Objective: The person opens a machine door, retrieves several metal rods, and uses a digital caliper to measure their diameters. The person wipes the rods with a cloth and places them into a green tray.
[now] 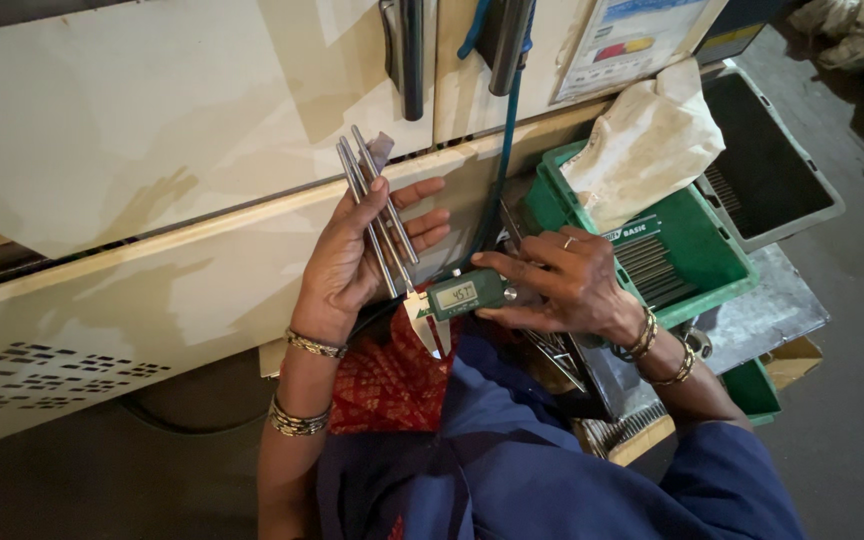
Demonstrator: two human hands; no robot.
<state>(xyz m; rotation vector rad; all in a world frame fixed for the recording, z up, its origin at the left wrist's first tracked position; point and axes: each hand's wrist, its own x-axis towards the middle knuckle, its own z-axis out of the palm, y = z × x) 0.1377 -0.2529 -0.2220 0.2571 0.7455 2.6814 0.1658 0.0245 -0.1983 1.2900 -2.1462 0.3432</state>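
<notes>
Right hand [562, 285] gripping caliper [462, 297], left hand [357, 262] cradling rods [377, 205]

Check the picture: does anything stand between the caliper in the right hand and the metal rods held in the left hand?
Nothing visible does. The right hand holds the digital caliper right at the lower ends of the metal rods lying across the left hand.

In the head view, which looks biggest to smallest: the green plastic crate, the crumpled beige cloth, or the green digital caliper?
1. Green plastic crate.
2. Crumpled beige cloth, though it hides part of the crate, so these two are close.
3. Green digital caliper, clearly the smallest.
</notes>
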